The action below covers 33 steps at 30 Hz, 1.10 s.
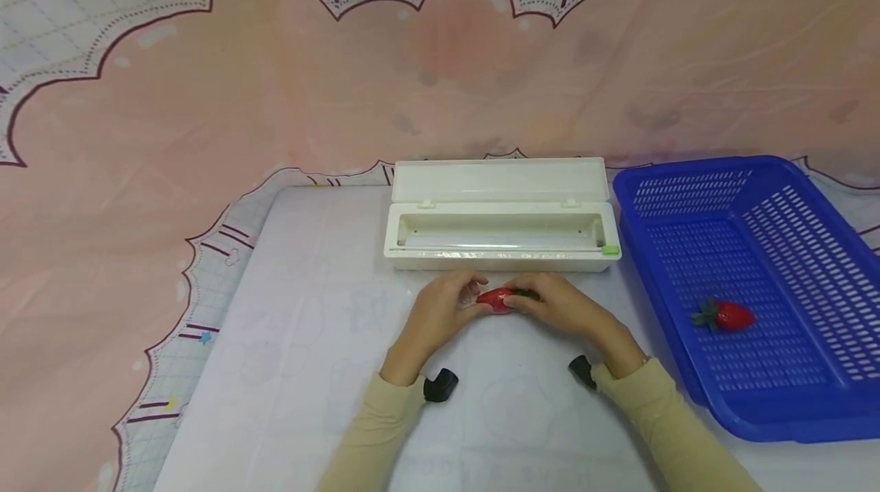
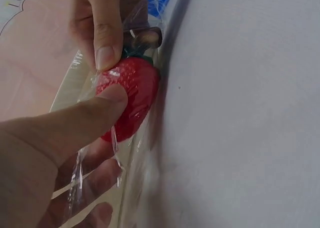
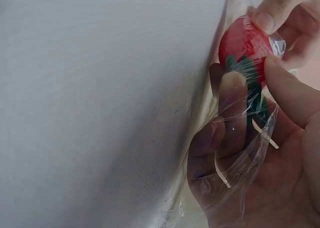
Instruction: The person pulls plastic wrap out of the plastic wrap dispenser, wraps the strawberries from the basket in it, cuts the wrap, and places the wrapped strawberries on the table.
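The left hand (image 1: 435, 312) and right hand (image 1: 558, 302) both pinch a glossy red strawberry with green leaves (image 1: 493, 299) in clear plastic film (image 3: 260, 150), just before an open white rectangular box (image 1: 500, 208).

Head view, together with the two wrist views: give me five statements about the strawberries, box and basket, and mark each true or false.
1. The left hand and right hand hold the same red strawberry. True.
2. The blue basket stands to the right of the white box. True.
3. Two strawberries lie in the basket. False: a single strawberry lies there.
4. The white box is closed. False: its lid is open.
5. Clear film touches the held strawberry. True.
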Available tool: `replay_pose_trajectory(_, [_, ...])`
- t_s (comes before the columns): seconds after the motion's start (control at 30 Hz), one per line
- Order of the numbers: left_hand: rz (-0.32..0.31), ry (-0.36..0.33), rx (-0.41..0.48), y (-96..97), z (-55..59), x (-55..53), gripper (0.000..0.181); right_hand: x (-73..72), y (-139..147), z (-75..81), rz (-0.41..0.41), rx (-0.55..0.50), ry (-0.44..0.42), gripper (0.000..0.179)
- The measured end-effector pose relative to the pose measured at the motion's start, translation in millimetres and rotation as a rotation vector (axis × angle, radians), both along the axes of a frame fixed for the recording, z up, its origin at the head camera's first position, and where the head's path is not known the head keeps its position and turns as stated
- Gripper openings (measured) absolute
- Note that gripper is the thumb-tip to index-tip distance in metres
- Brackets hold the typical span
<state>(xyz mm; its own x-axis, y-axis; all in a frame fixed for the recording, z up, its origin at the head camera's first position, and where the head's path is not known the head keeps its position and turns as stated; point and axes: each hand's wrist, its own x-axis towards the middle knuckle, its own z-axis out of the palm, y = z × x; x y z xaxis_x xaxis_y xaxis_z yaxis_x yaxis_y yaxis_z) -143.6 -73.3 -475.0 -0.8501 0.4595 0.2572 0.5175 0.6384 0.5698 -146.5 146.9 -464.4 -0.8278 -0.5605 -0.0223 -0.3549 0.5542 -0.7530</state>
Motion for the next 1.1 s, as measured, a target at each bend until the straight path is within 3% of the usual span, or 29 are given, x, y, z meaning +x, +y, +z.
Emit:
replay_pose_trajectory(0.27, [-0.036,-0.101,0.115,-5.0,-3.0,-4.9,0.040,2.4,1,3.1,-0.007,-0.011,-0.018,0.015])
replay_pose_trajectory(0.57, [-0.090,-0.119,0.078,-6.0,-4.7,-5.9,0.017,-2.1,-1,2.1,-0.038,-0.018,-0.023,0.016])
replay_pose_trajectory(0.8, [-0.092,-0.173,0.101,-5.6,-6.5,-9.0,0.015,-6.5,-1,0.3,-0.049,-0.027,0.000,0.013])
replay_pose_trajectory(1.1, [-0.081,-0.222,0.146,-4.3,-5.5,-14.1,0.014,-2.2,-9,3.0,-0.142,0.029,0.038,0.021])
